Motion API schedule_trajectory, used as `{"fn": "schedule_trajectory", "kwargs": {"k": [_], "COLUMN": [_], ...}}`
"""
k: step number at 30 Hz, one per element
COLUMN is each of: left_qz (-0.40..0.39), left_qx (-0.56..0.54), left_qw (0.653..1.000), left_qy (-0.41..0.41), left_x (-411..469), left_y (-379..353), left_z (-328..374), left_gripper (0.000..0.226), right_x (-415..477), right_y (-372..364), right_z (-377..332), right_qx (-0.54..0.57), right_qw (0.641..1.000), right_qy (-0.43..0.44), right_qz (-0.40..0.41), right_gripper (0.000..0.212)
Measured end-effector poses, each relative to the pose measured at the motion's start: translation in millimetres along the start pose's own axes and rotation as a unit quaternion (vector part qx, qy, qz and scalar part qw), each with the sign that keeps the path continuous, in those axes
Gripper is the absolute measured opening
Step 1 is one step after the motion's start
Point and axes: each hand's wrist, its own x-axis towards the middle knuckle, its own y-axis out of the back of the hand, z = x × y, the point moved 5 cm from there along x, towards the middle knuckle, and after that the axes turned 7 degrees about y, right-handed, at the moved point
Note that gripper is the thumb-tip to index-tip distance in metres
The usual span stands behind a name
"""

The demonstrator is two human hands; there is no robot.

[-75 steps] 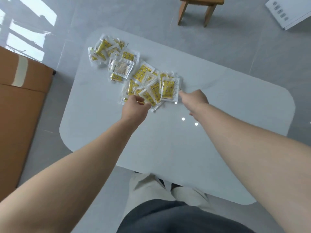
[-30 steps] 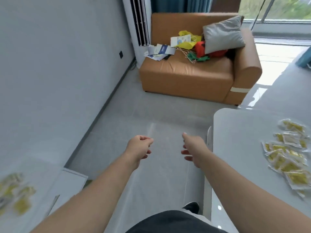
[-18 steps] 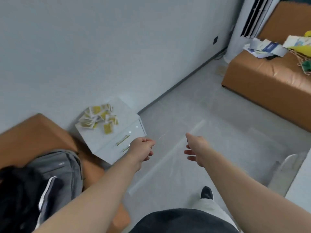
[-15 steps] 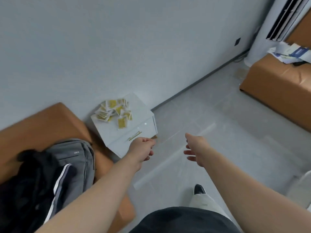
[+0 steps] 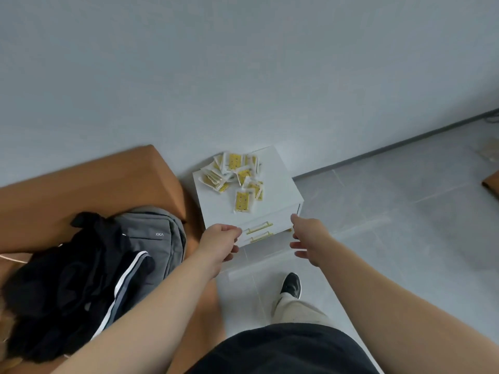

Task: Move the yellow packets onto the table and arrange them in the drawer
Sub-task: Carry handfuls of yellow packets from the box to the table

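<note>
The yellow packets [image 5: 234, 174] lie in a loose heap on top of a small white cabinet [image 5: 216, 205] against the far wall [image 5: 243, 76], with one packet apart, nearer the front edge. The cabinet's two drawers [image 5: 279, 222], with gold handles [image 5: 259, 228], are both closed. The person's left hand [image 5: 220, 241] hovers before the cabinet's left corner, fingers curled in against the thumb with nothing seen in them. The right hand [image 5: 310, 238] hangs further right, fingers loose and apart. A grey backpack [image 5: 154, 238] lies on the brown sofa [image 5: 94, 179] to the left

Both bare arms reach forward, side by side and apart; the left hand [image 5: 220, 242] has its fingers curled into a loose fist, nothing visible in it; the right hand [image 5: 310, 240] is relaxed, fingers slightly spread, thumb upward.
</note>
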Motion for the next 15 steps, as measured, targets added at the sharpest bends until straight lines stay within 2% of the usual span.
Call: {"fn": "schedule_trajectory", "kwargs": {"k": [10,15], "left_qz": [0.009,-0.004], "left_qx": [-0.028,-0.014], "left_qw": [0.998,0.995], "left_qy": [0.058,0.101], "left_x": [114,193], "left_y": [29,42], "left_z": [83,98], "left_gripper": [0.008,0.007], "right_x": [102,155], "right_y": [-52,-88], "right_z": [-87,-100], "right_qx": [-0.089,-0.158], "right_qw": [0.995,0.986], "right_qy": [-0.036,-0.044], "right_qz": [-0.028,-0.038], "right_gripper": [0.034,0.04]}}
